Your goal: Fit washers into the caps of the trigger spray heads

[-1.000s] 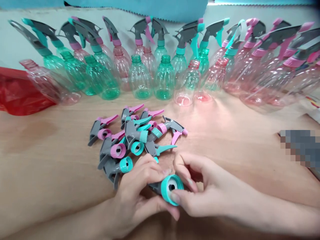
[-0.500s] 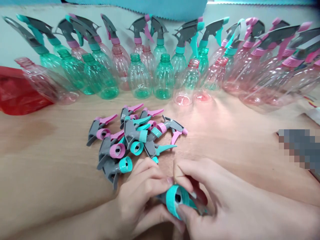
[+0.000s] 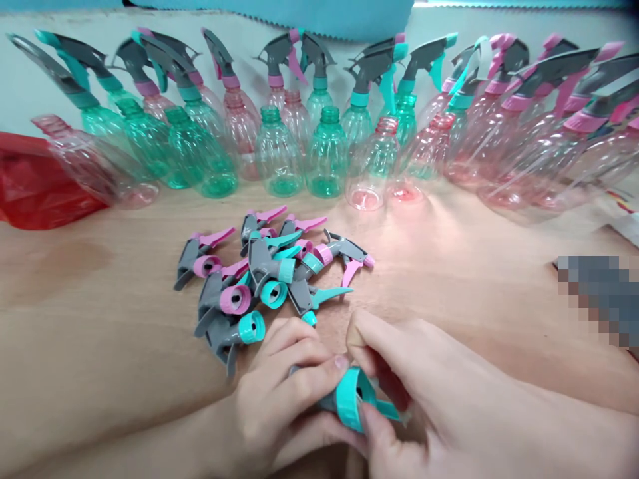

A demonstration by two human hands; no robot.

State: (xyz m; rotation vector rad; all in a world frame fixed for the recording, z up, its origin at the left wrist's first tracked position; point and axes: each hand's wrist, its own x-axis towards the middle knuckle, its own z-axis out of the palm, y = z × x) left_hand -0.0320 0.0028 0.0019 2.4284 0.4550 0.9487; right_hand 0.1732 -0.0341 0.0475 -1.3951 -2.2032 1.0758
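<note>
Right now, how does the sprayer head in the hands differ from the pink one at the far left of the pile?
The held sprayer head has a teal collar and trigger; the far-left sprayer head has pink ones. The held one is gripped by the left hand and right hand; the far-left one lies loose on the table, untouched. Both have grey bodies.

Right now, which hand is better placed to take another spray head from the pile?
Probably the left. The left hand lies just below the pile, its knuckles close to the nearest heads; the right hand is farther off to the side. Both grip one teal head.
</note>
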